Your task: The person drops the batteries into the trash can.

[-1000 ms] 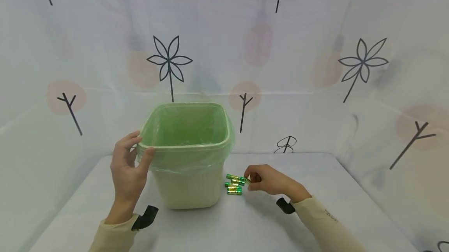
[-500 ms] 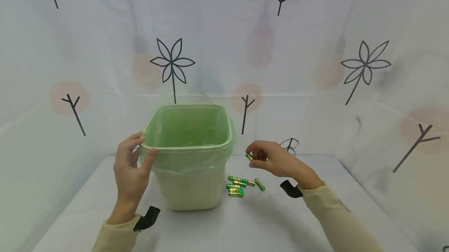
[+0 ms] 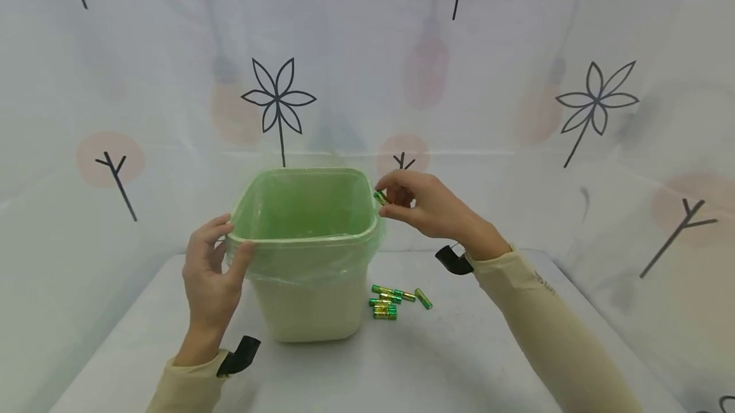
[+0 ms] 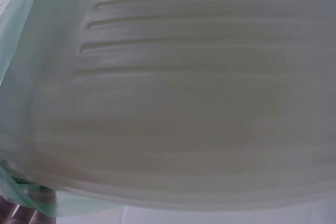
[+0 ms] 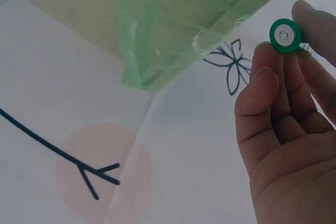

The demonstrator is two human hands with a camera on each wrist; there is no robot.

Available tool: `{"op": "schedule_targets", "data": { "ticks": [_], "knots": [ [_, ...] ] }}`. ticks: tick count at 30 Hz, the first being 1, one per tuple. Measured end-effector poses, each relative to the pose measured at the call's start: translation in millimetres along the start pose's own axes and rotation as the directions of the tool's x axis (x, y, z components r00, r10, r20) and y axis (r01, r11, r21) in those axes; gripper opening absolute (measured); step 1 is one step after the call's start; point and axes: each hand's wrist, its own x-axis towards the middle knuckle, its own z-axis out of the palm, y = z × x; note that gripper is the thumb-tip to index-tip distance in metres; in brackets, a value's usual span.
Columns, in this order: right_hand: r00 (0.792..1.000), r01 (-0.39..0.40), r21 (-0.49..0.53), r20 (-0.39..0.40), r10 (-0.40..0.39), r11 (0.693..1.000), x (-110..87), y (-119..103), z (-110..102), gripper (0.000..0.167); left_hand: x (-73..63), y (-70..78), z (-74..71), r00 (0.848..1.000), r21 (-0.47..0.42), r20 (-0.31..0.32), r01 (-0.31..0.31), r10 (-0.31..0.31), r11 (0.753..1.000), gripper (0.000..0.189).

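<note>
A cream bin [image 3: 310, 314] lined with a thin green bag [image 3: 312, 266] stands upright on the table, its mouth facing up. At its left side my left hand [image 3: 212, 276] grips the rim, thumb in front and fingers further back. The bin's ribbed wall [image 4: 184, 114] fills most of the left wrist view. Beside the rim's right edge, my right hand [image 3: 427, 205] pinches a green and gold battery [image 3: 381, 198] between thumb and fingers. Its flat round end [image 5: 285, 35] shows in the right wrist view. The bin's bottom is hidden from view.
Several more green and gold batteries [image 3: 385, 302] lie in a loose group right of the bin's base. One battery [image 3: 423, 299] lies slightly apart from them. A white table [image 3: 436, 362] backs onto a patterned cloth [image 3: 494, 106].
My right hand has lifted a battery from the group and carried it up and left to the bin's rim. My left hand stays on the rim.
</note>
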Motion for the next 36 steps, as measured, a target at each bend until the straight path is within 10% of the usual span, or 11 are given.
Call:
{"op": "schedule_targets", "data": {
  "ticks": [16,36],
  "knots": [
    [0.986,0.010,-0.019,0.167,-0.007,1.000,76.0,-19,28,0.025,4.6,-0.4,-2.0,1.000,-0.003,0.010,0.005,-0.005,1.000,0.035],
    [0.951,-0.013,-0.103,0.307,0.045,0.995,93.3,-18,64,0.028,2.7,-6.0,-2.4,1.000,-0.021,0.005,0.017,-0.017,1.000,0.035]
  ]
}}
